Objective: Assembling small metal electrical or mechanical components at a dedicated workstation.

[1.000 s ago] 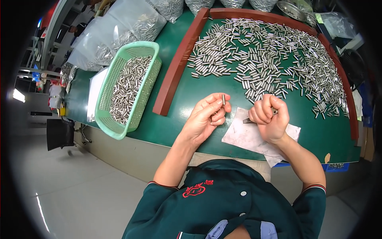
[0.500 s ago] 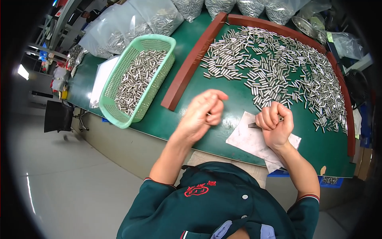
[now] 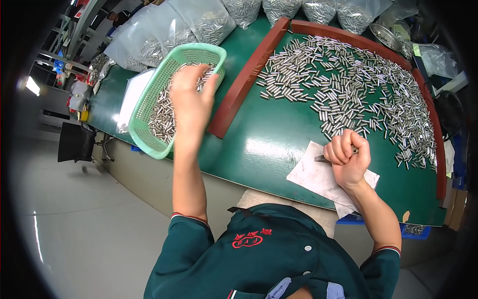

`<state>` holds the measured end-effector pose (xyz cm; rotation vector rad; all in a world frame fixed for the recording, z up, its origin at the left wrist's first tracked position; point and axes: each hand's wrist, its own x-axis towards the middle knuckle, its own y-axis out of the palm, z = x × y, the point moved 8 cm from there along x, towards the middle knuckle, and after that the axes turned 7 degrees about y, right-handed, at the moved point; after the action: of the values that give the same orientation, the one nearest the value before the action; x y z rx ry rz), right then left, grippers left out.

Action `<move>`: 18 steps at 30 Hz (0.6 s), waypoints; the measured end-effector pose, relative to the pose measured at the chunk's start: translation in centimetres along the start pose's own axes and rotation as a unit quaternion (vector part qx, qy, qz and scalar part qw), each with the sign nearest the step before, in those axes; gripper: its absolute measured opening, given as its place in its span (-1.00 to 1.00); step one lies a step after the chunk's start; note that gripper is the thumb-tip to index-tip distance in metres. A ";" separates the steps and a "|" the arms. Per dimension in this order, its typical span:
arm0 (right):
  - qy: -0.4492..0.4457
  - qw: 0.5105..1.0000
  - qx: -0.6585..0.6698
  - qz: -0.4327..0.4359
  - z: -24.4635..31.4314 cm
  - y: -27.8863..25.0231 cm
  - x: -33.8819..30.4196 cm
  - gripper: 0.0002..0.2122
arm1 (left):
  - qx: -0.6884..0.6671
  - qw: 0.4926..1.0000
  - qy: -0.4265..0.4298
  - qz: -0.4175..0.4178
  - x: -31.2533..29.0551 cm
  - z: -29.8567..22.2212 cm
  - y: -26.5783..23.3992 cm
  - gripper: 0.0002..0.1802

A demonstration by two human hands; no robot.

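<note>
My left hand (image 3: 191, 97) is above the green plastic basket (image 3: 143, 130), slightly blurred, its thumb apart from its bent fingers. Nothing shows between them. Short shiny metal pins (image 3: 162, 119) fill the basket's bottom. At the right, my right hand (image 3: 348, 158) is closed round a grey metal piece (image 3: 319, 158) with a flat end sticking out past the fingers; the rest of it is hidden in the fist. Beneath this hand lies a smudged white cloth or paper (image 3: 311, 172). Many similar pins (image 3: 343, 94) are spread on the green table (image 3: 264, 149) beyond it.
Dark red bars (image 3: 244, 82) border the spread pins at left, back and right. Clear bags of pins (image 3: 211, 27) stand along the back, near a round metal dish (image 3: 386, 37). A white sheet (image 3: 130, 102) lies left of the basket. A black chair (image 3: 75, 142) stands on the floor.
My left hand has moved left from over the middle of the table to above the basket, and its thumb has parted from the fingers. My right hand stays closed in nearly the same place.
</note>
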<state>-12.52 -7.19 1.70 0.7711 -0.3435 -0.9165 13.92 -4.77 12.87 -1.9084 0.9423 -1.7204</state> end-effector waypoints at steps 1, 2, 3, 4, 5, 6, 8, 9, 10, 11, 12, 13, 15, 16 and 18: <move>0.001 1.000 0.001 0.000 0.0 0.2 0.0 -0.65 | -0.057 0.998 -0.027 0.020 -0.4 -1.2 1.3 -0.85; 0.002 1.000 0.000 0.000 0.0 0.1 0.0 -0.65 | -0.067 0.995 -0.016 0.066 -0.8 -2.5 3.1 -0.89; 0.002 1.000 0.001 0.003 0.0 0.3 0.0 -0.65 | -0.075 0.993 0.019 0.090 -1.2 -3.6 4.3 -0.92; 0.002 1.000 0.001 0.003 0.0 0.3 0.1 -0.65 | -0.083 0.990 0.022 0.113 -1.7 -4.1 5.7 -0.90; 0.003 1.000 -0.001 0.003 -0.1 0.3 0.1 -0.65 | -0.088 0.988 0.022 0.124 -2.1 -4.5 6.9 -0.86; 0.003 1.000 -0.001 0.004 -0.1 0.3 0.1 -0.65 | -0.081 0.988 0.023 0.133 -2.3 -4.6 7.8 -0.85; 0.006 1.000 -0.003 0.008 -0.3 0.4 0.1 -0.65 | -0.069 0.987 0.024 0.144 -2.7 -4.4 9.4 -0.78; 0.004 1.000 -0.002 0.004 -0.3 0.2 0.1 -0.65 | -0.071 0.987 0.022 0.144 -2.7 -4.6 9.5 -0.78; 0.003 1.000 -0.001 0.000 -0.2 0.1 0.0 -0.66 | -0.062 0.987 0.026 0.144 -2.8 -4.8 9.6 -0.77; 0.004 1.000 -0.002 0.000 -0.1 0.1 0.1 -0.66 | -0.054 0.988 0.029 0.144 -2.9 -4.9 9.7 -0.76; 0.002 1.000 -0.005 0.001 -0.1 0.1 0.1 -0.66 | -0.055 0.988 0.027 0.144 -3.1 -4.9 9.7 -0.76; 0.001 1.000 -0.008 0.002 0.0 0.1 0.1 -0.66 | -0.037 0.988 0.050 0.141 -3.3 -5.2 9.8 -0.75; 0.002 1.000 -0.008 0.001 0.0 0.2 0.1 -0.66 | -0.020 0.988 0.073 0.137 -3.5 -5.8 9.8 -0.74; 0.003 1.000 -0.008 0.000 0.0 0.2 0.1 -0.66 | -0.014 0.989 0.056 0.138 -3.4 -5.8 9.8 -0.73; 0.003 1.000 -0.010 0.001 -0.1 0.1 0.1 -0.66 | -0.008 0.990 0.038 0.136 -3.3 -5.7 9.9 -0.73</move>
<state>-12.35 -7.20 1.73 0.7558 -0.3298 -0.9138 6.21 -8.49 4.63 -1.6450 1.1861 -1.6362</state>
